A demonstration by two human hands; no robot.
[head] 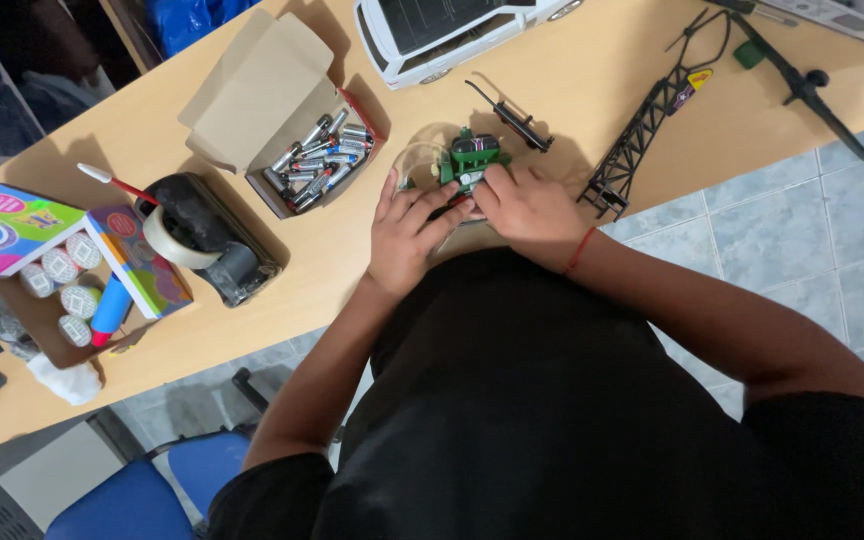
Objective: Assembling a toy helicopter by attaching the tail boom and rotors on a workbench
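Head view shows the left hand [407, 235] spread flat with loose fingers just below a small green toy mechanism [471, 160] on the wooden table [592, 70]. Right hand [525, 208] pinches that mechanism's lower edge; left of it sits an open cardboard box of batteries [317, 160], right of it a black lattice toy boom [632, 150].

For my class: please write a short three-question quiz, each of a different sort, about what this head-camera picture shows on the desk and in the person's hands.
1. True or false: the cardboard box beside the hands holds batteries.
2. Which thing do both the left hand and the right hand touch?
A. tape dispenser
B. small green toy
C. black lattice piece
3. Fill in: a red ___ circles the right wrist.

Key: 1 true; 2 B; 3 string.
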